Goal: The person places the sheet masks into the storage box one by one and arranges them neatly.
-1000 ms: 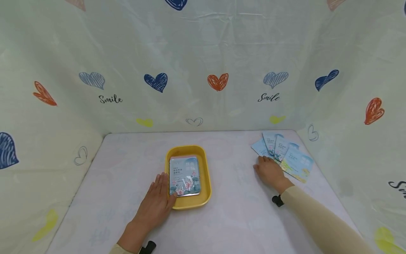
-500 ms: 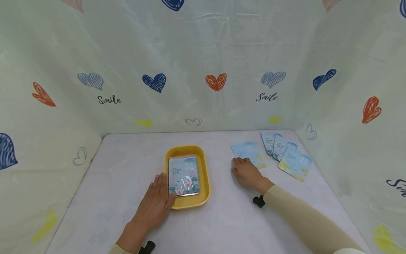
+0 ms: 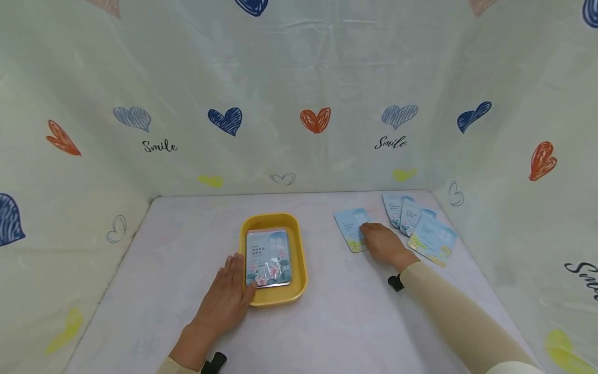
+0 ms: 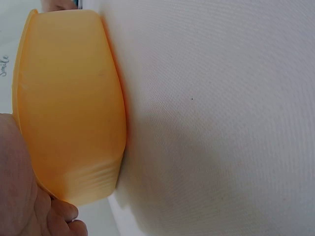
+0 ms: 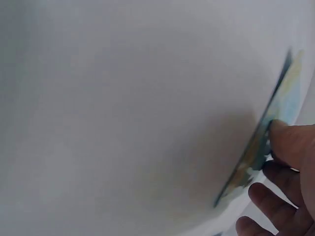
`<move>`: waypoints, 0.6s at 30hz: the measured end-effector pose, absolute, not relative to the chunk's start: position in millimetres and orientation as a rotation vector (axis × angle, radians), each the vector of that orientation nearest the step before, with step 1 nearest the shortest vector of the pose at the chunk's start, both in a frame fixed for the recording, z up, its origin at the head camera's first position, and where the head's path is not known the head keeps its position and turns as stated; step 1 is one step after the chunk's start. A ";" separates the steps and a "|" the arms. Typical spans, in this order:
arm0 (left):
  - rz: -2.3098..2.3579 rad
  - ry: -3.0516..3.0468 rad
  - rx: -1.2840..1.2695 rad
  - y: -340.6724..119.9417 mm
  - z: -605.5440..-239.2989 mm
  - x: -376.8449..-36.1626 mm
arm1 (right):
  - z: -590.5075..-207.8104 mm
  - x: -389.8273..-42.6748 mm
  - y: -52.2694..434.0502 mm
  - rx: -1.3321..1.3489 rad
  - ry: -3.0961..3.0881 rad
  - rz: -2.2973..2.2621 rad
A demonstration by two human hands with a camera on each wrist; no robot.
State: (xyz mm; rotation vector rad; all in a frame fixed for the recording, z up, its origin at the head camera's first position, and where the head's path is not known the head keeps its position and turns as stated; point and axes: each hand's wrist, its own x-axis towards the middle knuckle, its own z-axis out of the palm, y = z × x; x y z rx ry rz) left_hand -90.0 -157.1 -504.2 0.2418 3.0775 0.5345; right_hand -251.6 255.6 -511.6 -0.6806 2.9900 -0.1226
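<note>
A yellow plastic tray (image 3: 276, 298) holds a stack of flat blue packets (image 3: 266, 259) printed with pink flowers. My left hand (image 3: 222, 296) lies along the tray's left rim, fingers straight and thumb over the rim. The left wrist view shows that hand at the rim of the tray's yellow side wall (image 4: 74, 98). To the right of the tray, a light blue packet (image 3: 349, 228) with a yellow-green printed bottom is pinched at its right edge by my right hand (image 3: 385, 246). In the right wrist view, the thumb (image 5: 285, 142) is on the packet (image 5: 288, 101), which stands tilted above the white surface.
Several similar packets lie fanned at the table's back right: one in front (image 3: 433, 240) and others behind it (image 3: 397, 209). A white cloth covers the table (image 3: 327, 332). Heart-printed curtains (image 3: 280, 78) enclose the back and sides.
My right hand has drawn one packet leftward out of the fanned group, then shifted its grip to the packet's right edge. That packet has turned more upright. The left hand stays at the tray.
</note>
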 end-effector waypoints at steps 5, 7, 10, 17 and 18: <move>0.524 3.061 0.228 -158.0 -504.2 -89.9 | -520.6 -247.9 257.1 -0.626 2.980 -0.207; 0.521 3.056 0.220 -158.1 -504.5 -90.3 | -521.6 -243.6 254.1 -0.628 2.987 -0.213; 0.526 3.049 0.210 -157.9 -505.1 -90.8 | -522.7 -235.2 249.5 -0.660 3.020 -0.140; 0.541 3.053 0.217 -156.9 -505.1 -91.1 | -525.7 -216.2 242.0 -0.727 3.094 0.062; 0.538 3.051 0.215 -156.6 -505.1 -91.2 | -526.1 -214.0 241.5 -0.739 3.101 0.071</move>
